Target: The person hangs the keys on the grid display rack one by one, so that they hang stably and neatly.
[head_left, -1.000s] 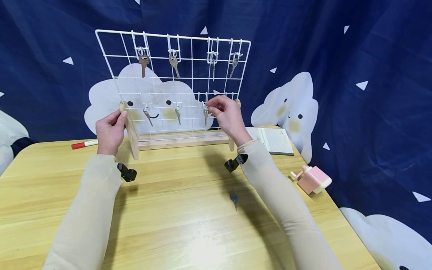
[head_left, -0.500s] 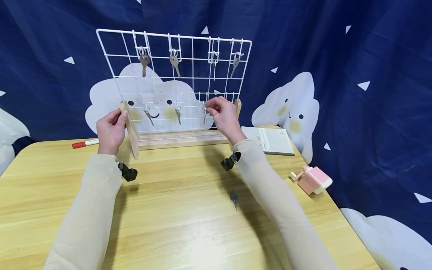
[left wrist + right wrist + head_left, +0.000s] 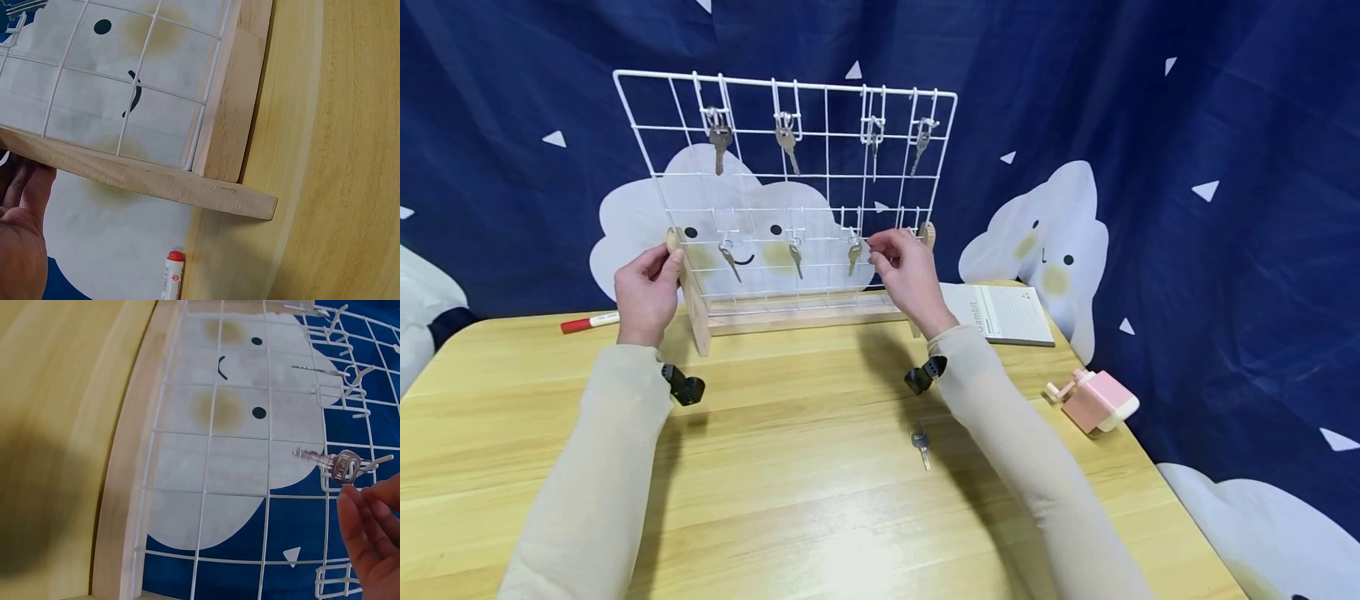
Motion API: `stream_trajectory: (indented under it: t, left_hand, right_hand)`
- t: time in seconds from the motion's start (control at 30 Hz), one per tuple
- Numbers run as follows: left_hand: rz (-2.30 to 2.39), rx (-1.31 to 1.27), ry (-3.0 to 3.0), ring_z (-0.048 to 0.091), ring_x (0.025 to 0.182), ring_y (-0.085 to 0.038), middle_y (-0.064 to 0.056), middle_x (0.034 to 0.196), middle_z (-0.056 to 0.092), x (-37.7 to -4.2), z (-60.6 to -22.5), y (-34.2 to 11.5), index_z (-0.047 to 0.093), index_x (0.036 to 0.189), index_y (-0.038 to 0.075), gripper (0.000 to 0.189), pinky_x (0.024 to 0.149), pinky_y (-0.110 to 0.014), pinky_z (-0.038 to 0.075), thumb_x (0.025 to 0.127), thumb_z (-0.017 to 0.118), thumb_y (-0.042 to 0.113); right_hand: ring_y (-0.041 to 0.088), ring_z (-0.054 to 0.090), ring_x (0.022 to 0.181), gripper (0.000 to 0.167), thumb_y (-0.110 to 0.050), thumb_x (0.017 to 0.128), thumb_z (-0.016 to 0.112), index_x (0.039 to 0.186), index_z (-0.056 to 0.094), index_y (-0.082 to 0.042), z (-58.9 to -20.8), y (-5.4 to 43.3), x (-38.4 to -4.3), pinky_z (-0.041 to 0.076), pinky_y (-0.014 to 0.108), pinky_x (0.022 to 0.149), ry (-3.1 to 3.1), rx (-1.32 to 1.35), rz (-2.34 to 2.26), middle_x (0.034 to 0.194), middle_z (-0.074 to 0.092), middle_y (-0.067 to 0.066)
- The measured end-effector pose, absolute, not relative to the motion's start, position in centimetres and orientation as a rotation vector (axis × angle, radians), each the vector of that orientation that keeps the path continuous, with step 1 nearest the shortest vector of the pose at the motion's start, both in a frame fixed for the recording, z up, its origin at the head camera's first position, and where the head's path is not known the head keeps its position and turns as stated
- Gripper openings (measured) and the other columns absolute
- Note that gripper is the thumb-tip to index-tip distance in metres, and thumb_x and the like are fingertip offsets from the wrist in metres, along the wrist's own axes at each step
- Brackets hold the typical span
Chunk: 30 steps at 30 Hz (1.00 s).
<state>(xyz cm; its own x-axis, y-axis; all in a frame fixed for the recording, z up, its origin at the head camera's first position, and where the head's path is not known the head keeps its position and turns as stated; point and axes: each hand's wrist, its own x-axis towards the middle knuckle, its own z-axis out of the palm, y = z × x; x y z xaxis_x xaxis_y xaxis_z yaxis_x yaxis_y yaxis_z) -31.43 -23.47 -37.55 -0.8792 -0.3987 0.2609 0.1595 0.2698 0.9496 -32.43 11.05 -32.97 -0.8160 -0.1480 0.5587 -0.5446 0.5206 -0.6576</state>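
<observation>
A white wire grid rack (image 3: 827,154) with wooden legs stands on the table. My left hand (image 3: 646,296) grips the top of its left wooden leg (image 3: 694,300) between thumb and fingers. My right hand (image 3: 910,271) is just right of a key (image 3: 853,257) that hangs by its ring from a lower-row hook. In the right wrist view this key (image 3: 344,465) lies close to the fingertips (image 3: 348,492), which hold nothing visible. Two more keys hang in the lower row, and several hang along the top row. Another key (image 3: 921,448) with a dark head lies on the table.
A red-capped marker (image 3: 589,322) lies behind the left forearm. Beyond the right hand lies a notepad (image 3: 1015,315), and a pink crank sharpener (image 3: 1097,402) sits near the table's right edge. An unoccupied hook (image 3: 334,580) hangs at the lower row's right end.
My right hand has let go of the lower-row key and drawn slightly down and right, leaving it hanging on the hook. The left hand stays on the rack's leg.
</observation>
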Motion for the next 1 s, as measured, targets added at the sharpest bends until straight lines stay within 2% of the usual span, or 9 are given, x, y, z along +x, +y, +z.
stream_trajectory:
  t: [0.27, 0.67, 1.0]
  left_hand:
    - [-1.638, 0.221, -2.092, 0.059, 0.112, -0.013, -0.014, 0.131, 0.060, -31.6, -37.4, -23.7, 0.059, 0.136, 0.006, 0.047, 0.093, -0.025, 0.051, 0.098, 0.057, 0.033]
    - [-1.643, 0.149, -2.087, 0.062, 0.104, -0.010, -0.013, 0.124, 0.064, -31.7, -37.3, -23.8, 0.061, 0.133, 0.003, 0.044, 0.090, -0.025, 0.053, 0.097, 0.061, 0.029]
    - [-1.595, 0.125, -2.128, 0.060, 0.105, -0.011, -0.013, 0.125, 0.062, -31.6, -37.4, -24.0, 0.061, 0.134, 0.003, 0.042, 0.087, -0.020, 0.053, 0.096, 0.066, 0.022]
  right_hand:
    - [0.013, 0.060, 0.076, 0.012, -0.001, 0.094, 0.060, 0.100, 0.071, -0.003, -33.9, 12.2, -30.7, 0.050, 0.026, 0.068, -2.383, 0.575, 1.306, 0.086, 0.067, 0.006]
    - [0.018, 0.064, 0.088, 0.011, -0.007, 0.096, 0.062, 0.104, 0.070, -0.006, -34.7, 14.3, -27.8, 0.055, 0.032, 0.077, -2.678, 0.676, 1.253, 0.098, 0.069, 0.004]
    - [0.018, 0.062, 0.097, 0.014, -0.001, 0.094, 0.063, 0.105, 0.070, -0.003, -36.1, 16.6, -24.8, 0.055, 0.031, 0.083, -2.837, 0.771, 1.151, 0.102, 0.068, 0.004]
